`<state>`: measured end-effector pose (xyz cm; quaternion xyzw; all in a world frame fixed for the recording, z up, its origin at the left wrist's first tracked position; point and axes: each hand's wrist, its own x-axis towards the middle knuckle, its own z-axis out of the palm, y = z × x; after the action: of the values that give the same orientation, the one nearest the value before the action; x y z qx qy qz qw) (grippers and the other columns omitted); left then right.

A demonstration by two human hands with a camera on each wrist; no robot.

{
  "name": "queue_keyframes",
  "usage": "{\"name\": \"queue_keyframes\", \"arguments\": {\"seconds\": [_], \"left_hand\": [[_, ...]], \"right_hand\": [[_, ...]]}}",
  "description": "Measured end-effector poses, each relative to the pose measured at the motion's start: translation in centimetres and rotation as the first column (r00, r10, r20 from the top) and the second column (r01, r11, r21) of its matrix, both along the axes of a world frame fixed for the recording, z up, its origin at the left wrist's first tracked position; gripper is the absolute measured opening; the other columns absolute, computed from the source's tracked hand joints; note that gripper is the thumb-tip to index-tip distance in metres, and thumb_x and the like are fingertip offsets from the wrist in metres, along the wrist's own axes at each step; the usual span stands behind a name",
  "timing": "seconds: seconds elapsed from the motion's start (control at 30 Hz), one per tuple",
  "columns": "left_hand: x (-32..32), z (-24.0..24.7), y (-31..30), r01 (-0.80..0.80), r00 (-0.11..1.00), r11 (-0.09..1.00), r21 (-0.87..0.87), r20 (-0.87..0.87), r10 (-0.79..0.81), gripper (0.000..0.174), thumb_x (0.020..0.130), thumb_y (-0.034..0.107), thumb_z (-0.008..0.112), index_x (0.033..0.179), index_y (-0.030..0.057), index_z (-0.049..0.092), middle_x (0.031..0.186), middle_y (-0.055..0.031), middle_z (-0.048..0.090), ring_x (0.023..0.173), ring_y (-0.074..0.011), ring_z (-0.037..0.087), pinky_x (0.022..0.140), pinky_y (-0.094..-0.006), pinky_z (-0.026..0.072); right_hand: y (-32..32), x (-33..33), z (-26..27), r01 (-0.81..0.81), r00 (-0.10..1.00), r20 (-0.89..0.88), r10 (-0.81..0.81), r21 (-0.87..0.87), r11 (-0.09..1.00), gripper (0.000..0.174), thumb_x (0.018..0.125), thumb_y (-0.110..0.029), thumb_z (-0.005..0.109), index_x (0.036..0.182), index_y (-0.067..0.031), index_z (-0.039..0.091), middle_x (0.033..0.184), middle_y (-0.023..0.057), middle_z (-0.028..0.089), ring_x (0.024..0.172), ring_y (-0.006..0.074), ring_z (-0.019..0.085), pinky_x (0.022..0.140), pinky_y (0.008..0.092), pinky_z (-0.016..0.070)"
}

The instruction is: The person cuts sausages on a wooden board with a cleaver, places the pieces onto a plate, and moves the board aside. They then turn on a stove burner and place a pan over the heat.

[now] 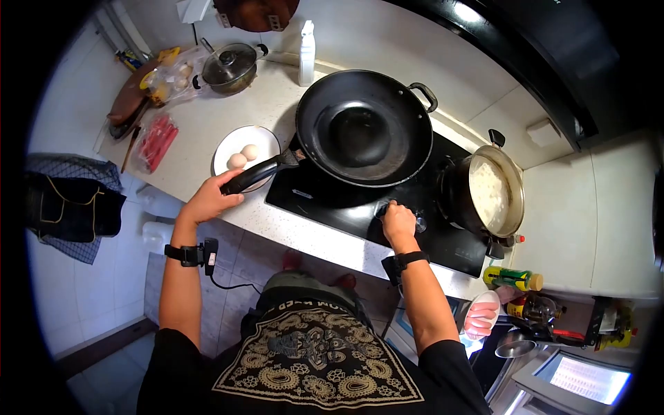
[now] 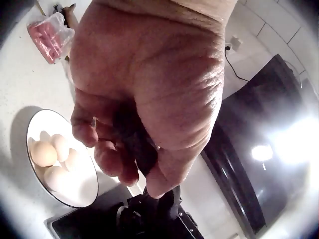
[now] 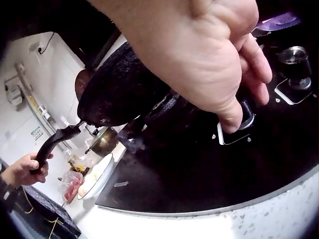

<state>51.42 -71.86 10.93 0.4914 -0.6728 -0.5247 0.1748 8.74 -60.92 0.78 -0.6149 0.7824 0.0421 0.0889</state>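
Note:
The left hand [image 1: 209,199] grips the black handle [image 1: 250,174] of a large wok [image 1: 360,131]; its fingers curl round the handle in the left wrist view. The wok appears tilted, its underside [image 3: 119,89] showing in the right wrist view. The right hand [image 1: 400,223] pinches a round stove knob [image 3: 246,115] near the front of the black cooktop [image 1: 325,212]. A second knob [image 3: 295,62] stands farther right. Beside the wok handle, a white bowl [image 2: 84,191] holds several eggs [image 2: 44,153].
A pot of pale, foamy liquid [image 1: 490,194] stands on the right of the cooktop. Behind are a white spray bottle [image 1: 307,55] and a lidded pot [image 1: 230,68]. Red packaged food [image 1: 158,142] lies at the left. The black range hood [image 1: 526,62] hangs overhead.

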Motion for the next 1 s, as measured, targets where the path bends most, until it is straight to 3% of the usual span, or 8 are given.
{"name": "queue_keyframes", "arguments": {"seconds": [0.33,0.87,1.0], "left_hand": [[0.4,-1.4,0.6,-0.085,0.996,0.995,-0.047,-0.037,0.083,0.061,0.081,0.018,0.076,0.134,-0.0023,0.053,0.114,-0.0061,0.064,0.103,-0.0129,0.058,0.093,-0.0270,0.0452],[0.1,-0.9,0.8,-0.080,0.997,0.996,-0.034,-0.025,0.080,0.057,0.082,0.019,0.073,0.131,-0.0034,0.054,0.112,-0.0091,0.066,0.103,-0.0157,0.059,0.093,-0.0291,0.0458],[0.2,-1.2,0.8,-0.076,0.996,0.994,-0.075,-0.049,0.073,0.055,0.083,0.018,0.073,0.131,-0.0029,0.055,0.111,-0.0082,0.066,0.101,-0.0153,0.059,0.092,-0.0290,0.0462]], "right_hand": [[0.1,-0.1,-0.8,-0.031,0.999,-0.029,0.031,0.008,0.999,0.018,0.092,-0.011,0.048,0.097,-0.0007,0.062,0.089,0.0221,0.071,0.083,0.0351,0.072,0.073,0.0421,0.0583],[0.0,-0.4,-1.3,-0.066,0.993,-0.092,0.068,0.027,0.997,0.017,0.093,-0.011,0.048,0.103,-0.0053,0.062,0.095,0.0197,0.069,0.086,0.0347,0.071,0.073,0.0415,0.0581],[0.2,-0.6,-1.8,-0.053,0.997,-0.065,0.051,-0.039,0.998,0.017,0.089,-0.012,0.059,0.104,-0.0056,0.062,0.091,0.0176,0.068,0.084,0.0360,0.068,0.072,0.0446,0.0556]]}}
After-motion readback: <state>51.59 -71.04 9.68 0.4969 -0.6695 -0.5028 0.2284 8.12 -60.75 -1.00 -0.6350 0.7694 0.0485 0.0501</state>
